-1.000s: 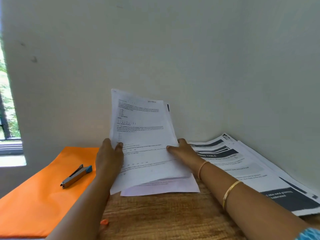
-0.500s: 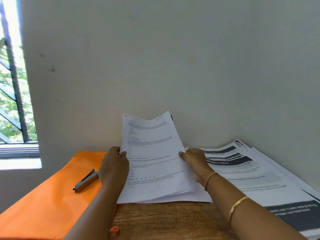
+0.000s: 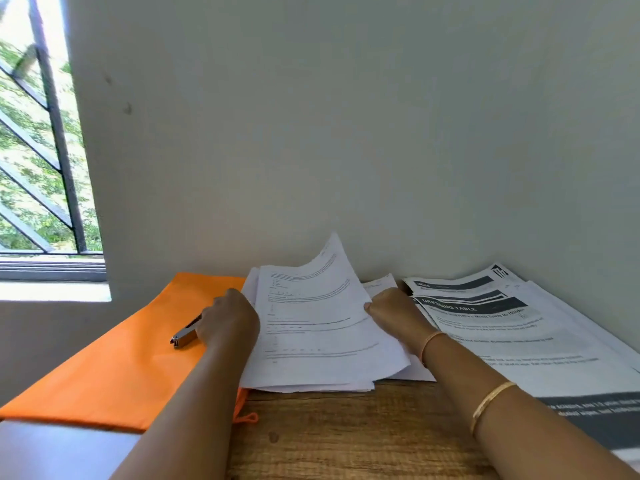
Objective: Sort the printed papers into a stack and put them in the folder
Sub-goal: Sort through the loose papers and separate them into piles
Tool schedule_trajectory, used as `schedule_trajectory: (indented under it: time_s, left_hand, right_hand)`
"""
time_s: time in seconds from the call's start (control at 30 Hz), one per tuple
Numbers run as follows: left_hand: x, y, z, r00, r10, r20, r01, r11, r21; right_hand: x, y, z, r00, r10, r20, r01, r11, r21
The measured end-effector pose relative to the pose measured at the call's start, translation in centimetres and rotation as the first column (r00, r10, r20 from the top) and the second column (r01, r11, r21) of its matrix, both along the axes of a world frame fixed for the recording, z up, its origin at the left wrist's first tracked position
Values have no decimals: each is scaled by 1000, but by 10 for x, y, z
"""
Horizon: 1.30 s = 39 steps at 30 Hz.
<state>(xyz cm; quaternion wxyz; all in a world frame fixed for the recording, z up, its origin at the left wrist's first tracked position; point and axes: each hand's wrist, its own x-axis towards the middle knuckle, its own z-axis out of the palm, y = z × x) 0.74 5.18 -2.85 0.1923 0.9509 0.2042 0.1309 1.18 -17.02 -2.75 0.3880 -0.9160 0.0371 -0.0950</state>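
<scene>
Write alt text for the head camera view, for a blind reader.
A left hand and right hand grip the side edges of a stack of printed papers on a wooden table. An orange folder bearing a stapler lies left; more printed sheets lie right.

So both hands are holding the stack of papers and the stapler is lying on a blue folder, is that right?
Not quite: the head view shows the folder is orange, not blue. The left hand and right hand do hold the papers, and the stapler lies on it.
</scene>
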Motion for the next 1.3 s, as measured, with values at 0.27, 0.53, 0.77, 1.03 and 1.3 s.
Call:
schedule_trajectory:
  time_s: [0.27,0.53,0.77,1.03,1.3]
  left_hand:
    - [-6,-2,8,990,-12,142,24,996,-83]
    - [-12,3,20,862,91,499,71,952,-297]
    - [-16,6,29,720,279,636,155,828,-539]
    - [-13,1,30,735,236,636,212,811,-546]
    - [-4,-20,14,742,47,669,273,889,-366]
  right_hand:
    - [-15,-54,36,937,-233,258,295,927,-233]
    - [-17,-83,31,912,-333,239,392,879,-272]
    - [-13,-74,22,932,-291,214,348,884,-313]
    - [-8,-47,15,982,-156,108,171,975,-143]
    - [-5,-27,-8,991,-118,67,131,958,-255]
